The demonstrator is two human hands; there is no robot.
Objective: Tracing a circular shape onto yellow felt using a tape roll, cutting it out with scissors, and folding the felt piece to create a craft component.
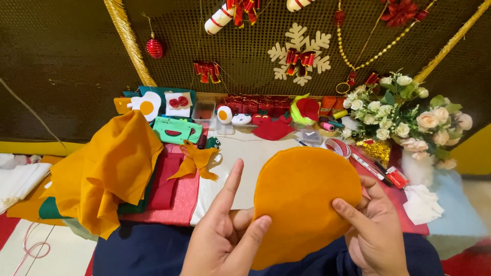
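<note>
A round piece of orange felt (302,197) is held up in front of me by both hands. My left hand (225,232) pinches its left lower edge with the thumb, and the index finger points up. My right hand (371,227) grips the right edge, thumb lying across the front of the felt. Behind the felt lies a low table (245,153) with a pale top.
A heap of orange felt (105,171) lies at the left over red and green sheets. Small felt figures (176,129), thread spools (330,122) and a clear box (203,111) line the back. A bouquet of pale flowers (404,117) stands right, with a marker (371,168) beside it.
</note>
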